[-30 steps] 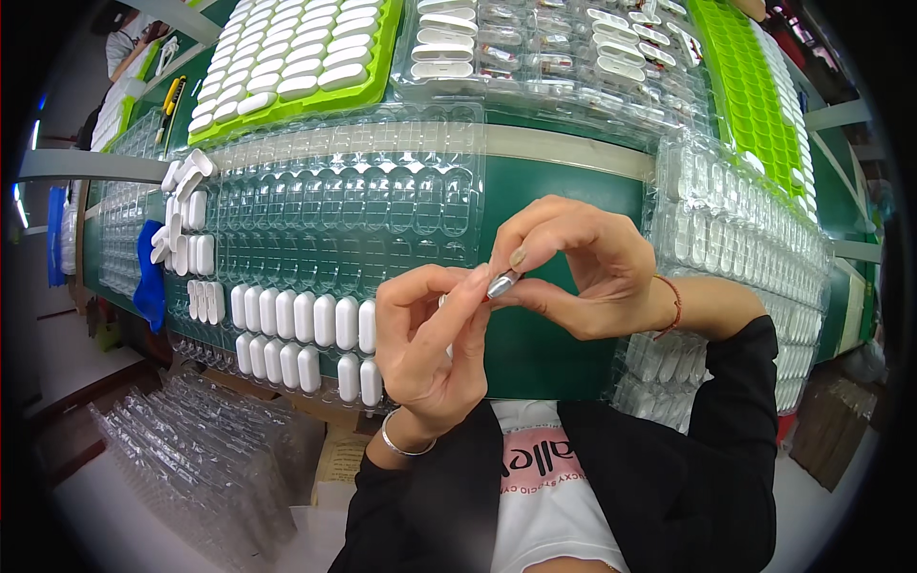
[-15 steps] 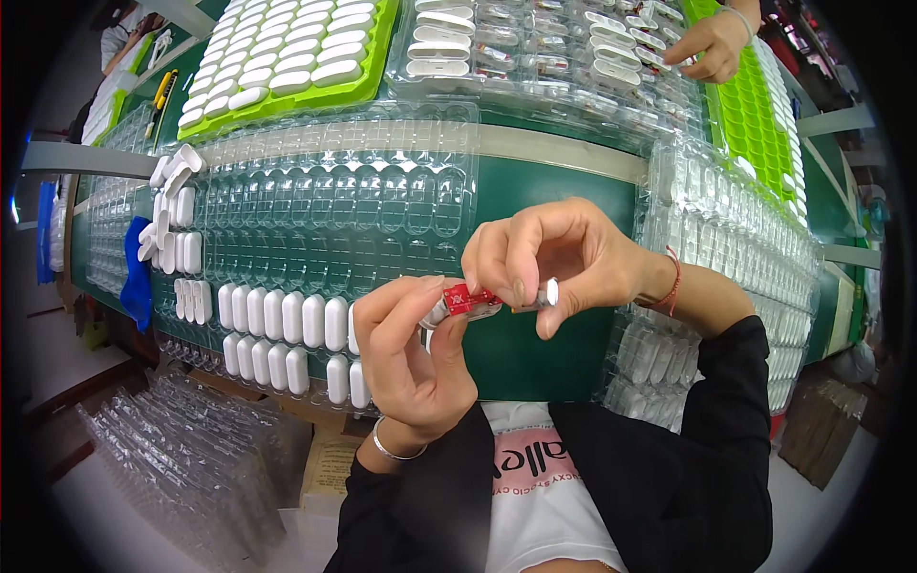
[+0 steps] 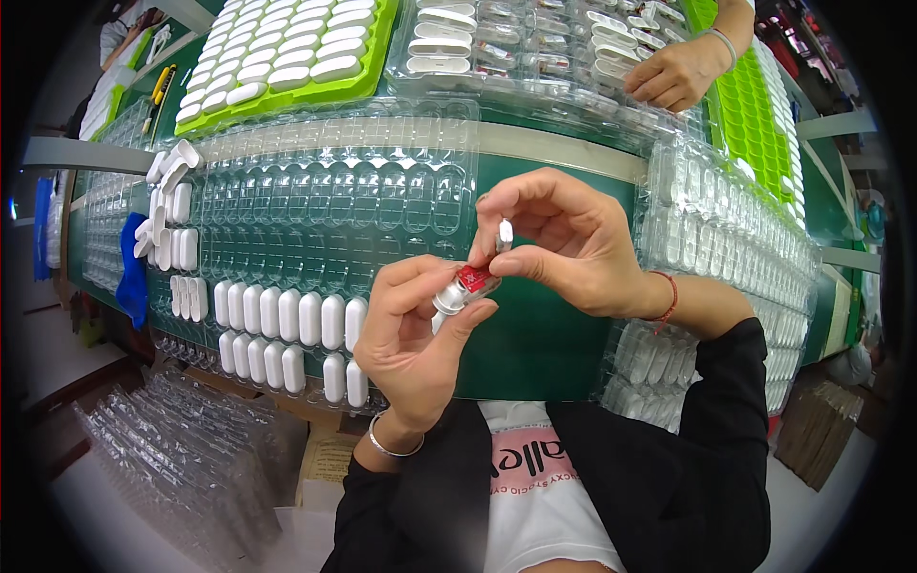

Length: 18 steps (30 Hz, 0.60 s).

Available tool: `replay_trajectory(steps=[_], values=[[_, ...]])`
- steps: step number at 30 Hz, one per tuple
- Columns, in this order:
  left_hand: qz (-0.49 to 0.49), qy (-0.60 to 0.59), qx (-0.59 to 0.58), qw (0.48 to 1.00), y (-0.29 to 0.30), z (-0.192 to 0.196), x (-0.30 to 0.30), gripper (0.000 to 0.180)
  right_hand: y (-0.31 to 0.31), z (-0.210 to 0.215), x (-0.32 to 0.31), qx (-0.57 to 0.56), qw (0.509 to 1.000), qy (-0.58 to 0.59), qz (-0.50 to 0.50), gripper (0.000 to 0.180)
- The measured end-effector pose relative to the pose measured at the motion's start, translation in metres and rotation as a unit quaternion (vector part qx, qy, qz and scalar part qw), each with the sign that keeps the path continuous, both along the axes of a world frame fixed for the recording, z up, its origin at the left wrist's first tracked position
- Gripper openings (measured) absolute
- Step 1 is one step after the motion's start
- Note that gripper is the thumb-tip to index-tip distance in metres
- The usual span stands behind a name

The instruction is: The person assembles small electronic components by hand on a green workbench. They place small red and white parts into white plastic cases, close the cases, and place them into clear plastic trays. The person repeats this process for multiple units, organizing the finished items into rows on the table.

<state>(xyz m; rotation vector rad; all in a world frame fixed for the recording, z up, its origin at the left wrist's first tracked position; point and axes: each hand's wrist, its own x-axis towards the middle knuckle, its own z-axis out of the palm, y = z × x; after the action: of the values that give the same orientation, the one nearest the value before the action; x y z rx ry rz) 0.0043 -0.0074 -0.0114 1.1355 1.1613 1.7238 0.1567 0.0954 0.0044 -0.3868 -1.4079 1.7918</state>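
Observation:
My left hand (image 3: 413, 329) pinches a small device assembly (image 3: 453, 297) with a silvery-white rounded end, in front of my chest. A red circuit board (image 3: 472, 278) shows on it, just past my left fingertips. My right hand (image 3: 564, 244) grips a small white-and-metallic part (image 3: 504, 235) between thumb and fingers, right beside the board. Whether that part is joined to the board is hidden by my fingers. Left of my hands, rows of white oval housings (image 3: 309, 317) lie in a clear plastic tray (image 3: 334, 196).
A green tray (image 3: 380, 67) of white housings stands at the far left. Another person's hand (image 3: 680, 72) rests over clear trays of open housings (image 3: 441, 43). Stacked clear trays (image 3: 731, 229) stand at the right. A blue cloth (image 3: 132, 277) hangs by loose white pieces (image 3: 174, 181).
My right hand has tilted the small white part upward, and the assembly in my left hand has turned. The other person's hand has moved left and nearer.

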Motion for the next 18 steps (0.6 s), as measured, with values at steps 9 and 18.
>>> replay_trajectory(steps=[9,18], values=[[0.016,-0.069,0.011,0.997,0.0038,-0.0018,0.0020,0.039,-0.0003,0.0002,0.0006,-0.034,0.998,-0.043,-0.013,0.029],[-0.018,-0.091,0.026,0.995,0.0039,-0.0015,-0.0029,0.040,-0.0021,0.0010,0.0021,0.241,0.960,-0.118,-0.079,0.034]])
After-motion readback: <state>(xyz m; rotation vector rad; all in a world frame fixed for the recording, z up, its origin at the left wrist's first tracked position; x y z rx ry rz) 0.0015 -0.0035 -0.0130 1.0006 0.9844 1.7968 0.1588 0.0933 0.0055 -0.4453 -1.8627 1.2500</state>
